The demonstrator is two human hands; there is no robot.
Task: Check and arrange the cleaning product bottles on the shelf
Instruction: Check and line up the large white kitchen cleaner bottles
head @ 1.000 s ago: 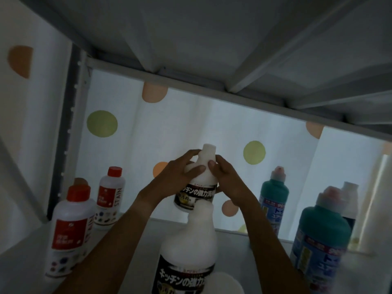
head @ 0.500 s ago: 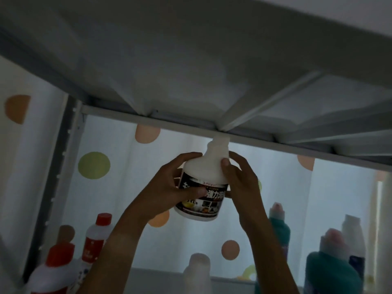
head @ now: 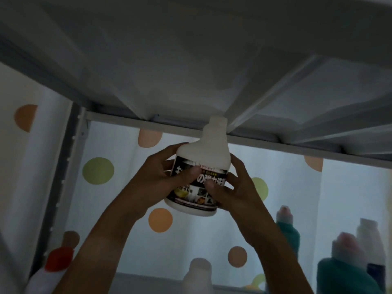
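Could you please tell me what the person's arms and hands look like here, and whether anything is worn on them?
Both forearms are bare up to the frame's bottom edge: no sleeves show. The left hand and right hand wear no gloves, and no rings, watch or bracelet can be made out, though the light is dim.

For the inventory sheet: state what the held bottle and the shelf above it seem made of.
Held white bottle: likely matte opaque plastic, its moulded neck and shoulder without glare, wrapped in a glossy printed label. Upper shelf: probably painted metal, judging by thin ribbed struts; dim light leaves it uncertain.
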